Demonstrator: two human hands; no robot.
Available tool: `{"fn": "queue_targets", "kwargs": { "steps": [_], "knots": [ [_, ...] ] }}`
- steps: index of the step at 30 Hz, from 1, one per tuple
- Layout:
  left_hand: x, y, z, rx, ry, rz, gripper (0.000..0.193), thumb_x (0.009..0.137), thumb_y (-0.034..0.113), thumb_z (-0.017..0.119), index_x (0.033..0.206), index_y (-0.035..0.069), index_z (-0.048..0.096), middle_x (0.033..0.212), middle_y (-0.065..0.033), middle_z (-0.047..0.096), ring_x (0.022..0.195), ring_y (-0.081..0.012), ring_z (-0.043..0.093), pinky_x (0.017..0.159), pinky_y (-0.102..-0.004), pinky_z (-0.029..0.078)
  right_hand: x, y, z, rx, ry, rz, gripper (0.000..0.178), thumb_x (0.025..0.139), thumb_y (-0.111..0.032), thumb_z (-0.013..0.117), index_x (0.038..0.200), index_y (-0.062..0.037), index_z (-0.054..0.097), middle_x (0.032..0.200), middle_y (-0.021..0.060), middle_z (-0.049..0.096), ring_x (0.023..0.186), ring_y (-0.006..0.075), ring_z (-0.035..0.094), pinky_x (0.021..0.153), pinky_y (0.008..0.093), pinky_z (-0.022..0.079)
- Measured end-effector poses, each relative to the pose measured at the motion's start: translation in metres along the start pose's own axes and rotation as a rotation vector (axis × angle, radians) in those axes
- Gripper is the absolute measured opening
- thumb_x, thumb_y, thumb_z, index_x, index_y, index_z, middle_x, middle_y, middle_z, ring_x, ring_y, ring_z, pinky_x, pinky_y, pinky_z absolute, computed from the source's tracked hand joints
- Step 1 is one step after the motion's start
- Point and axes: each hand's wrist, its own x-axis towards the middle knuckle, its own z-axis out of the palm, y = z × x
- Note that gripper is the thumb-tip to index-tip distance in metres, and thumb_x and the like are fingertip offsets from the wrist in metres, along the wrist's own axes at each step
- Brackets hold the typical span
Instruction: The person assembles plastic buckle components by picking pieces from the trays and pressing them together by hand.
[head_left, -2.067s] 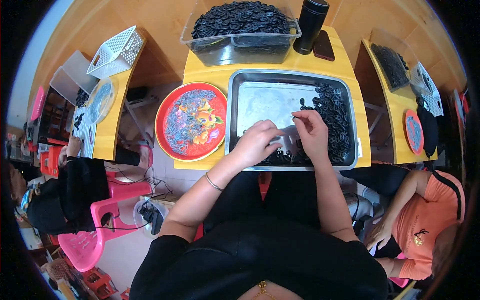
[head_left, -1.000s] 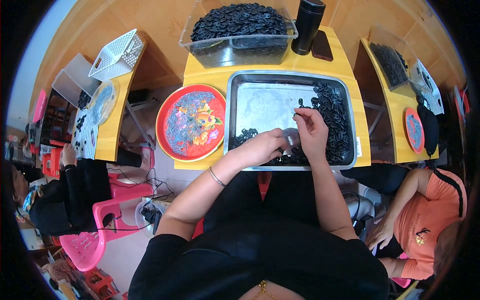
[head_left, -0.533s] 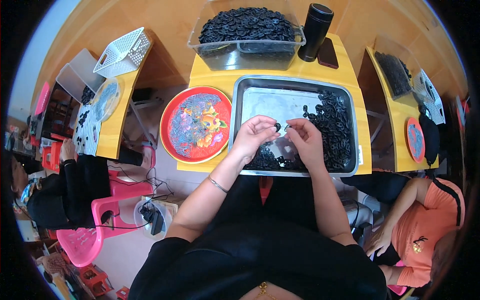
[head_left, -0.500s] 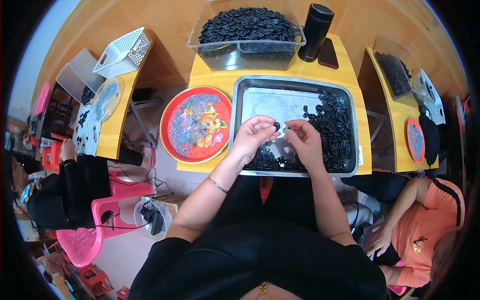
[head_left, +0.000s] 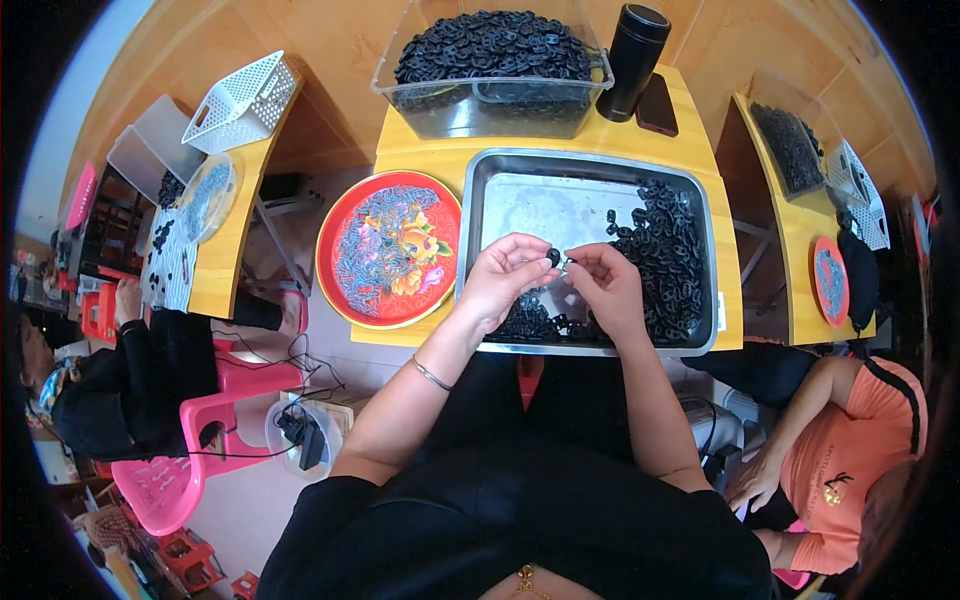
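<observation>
Above the near part of a metal tray [head_left: 712,270], my hands meet almost fingertip to fingertip. My left hand [head_left: 507,278] pinches a small black plastic part [head_left: 553,257] between thumb and forefinger. Close beside it, the thumb and forefinger of my right hand [head_left: 610,285] are pressed together at the part's right side. Something tiny and pale shows at those fingertips, too small to name. Dark oval parts [head_left: 668,265] are heaped along the tray's right side, and a pile of smaller black pieces [head_left: 525,318] lies under my hands.
Left of the metal tray stands a round red tray [head_left: 328,250] with thin grey metal pieces. Behind are a clear bin [head_left: 480,115] full of black parts, a black flask [head_left: 635,62] and a phone [head_left: 656,106]. People sit at tables on both sides.
My right fingertips have moved slightly left, closing the small gap to the black part. My left hand keeps its pinch on it.
</observation>
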Motion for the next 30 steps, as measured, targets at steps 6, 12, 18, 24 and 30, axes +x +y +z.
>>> {"fn": "queue_targets", "kwargs": {
  "steps": [6, 12, 18, 24, 30],
  "knots": [
    [-0.001, -0.001, 0.002, 0.012, 0.002, 0.024, 0.016, 0.083, -0.002, 0.06, 0.098, 0.001, 0.057, 0.089, -0.0074, 0.063, 0.081, -0.0162, 0.063, 0.076, -0.0268, 0.052, 0.0, 0.004, 0.0, -0.019, 0.014, -0.015, 0.016, 0.078, -0.006, 0.065, 0.093, -0.0014, 0.063, 0.078, 0.0031, 0.064, 0.07, 0.0061, 0.059, 0.064, 0.0204, 0.047],
    [-0.004, 0.0, 0.001, 0.118, 0.022, 0.036, 0.017, 0.081, -0.002, 0.062, 0.097, 0.002, 0.057, 0.089, -0.0059, 0.063, 0.081, -0.0127, 0.062, 0.075, -0.0253, 0.051, 0.0, -0.001, -0.001, -0.025, -0.015, 0.036, 0.014, 0.078, -0.006, 0.066, 0.091, -0.0015, 0.063, 0.078, 0.0034, 0.064, 0.069, 0.0066, 0.059, 0.062, 0.0206, 0.047],
    [-0.012, -0.001, -0.002, 0.214, 0.035, 0.079, 0.017, 0.08, -0.002, 0.062, 0.096, 0.003, 0.058, 0.088, -0.0037, 0.064, 0.081, -0.0083, 0.06, 0.076, -0.0218, 0.048, -0.004, -0.008, 0.004, 0.083, -0.076, 0.135, 0.015, 0.078, -0.006, 0.065, 0.091, -0.0007, 0.06, 0.078, 0.004, 0.063, 0.066, 0.0071, 0.058, 0.058, 0.0199, 0.046],
    [-0.015, -0.001, -0.005, 0.155, 0.045, 0.061, 0.017, 0.081, -0.003, 0.062, 0.097, 0.002, 0.059, 0.087, -0.0037, 0.064, 0.081, -0.0082, 0.06, 0.076, -0.0215, 0.047, -0.007, -0.005, 0.012, 0.122, -0.064, 0.108, 0.017, 0.078, -0.005, 0.066, 0.092, -0.0005, 0.059, 0.079, 0.0041, 0.062, 0.067, 0.0068, 0.058, 0.06, 0.0194, 0.046],
    [-0.016, -0.002, -0.004, 0.143, 0.052, 0.08, 0.017, 0.08, -0.004, 0.062, 0.096, 0.002, 0.059, 0.086, -0.0034, 0.064, 0.08, -0.0079, 0.06, 0.075, -0.021, 0.047, -0.008, -0.006, 0.012, 0.075, -0.041, 0.12, 0.015, 0.078, -0.002, 0.065, 0.091, -0.0007, 0.058, 0.078, 0.0034, 0.062, 0.067, 0.0066, 0.058, 0.06, 0.0188, 0.045]
  ]
}}
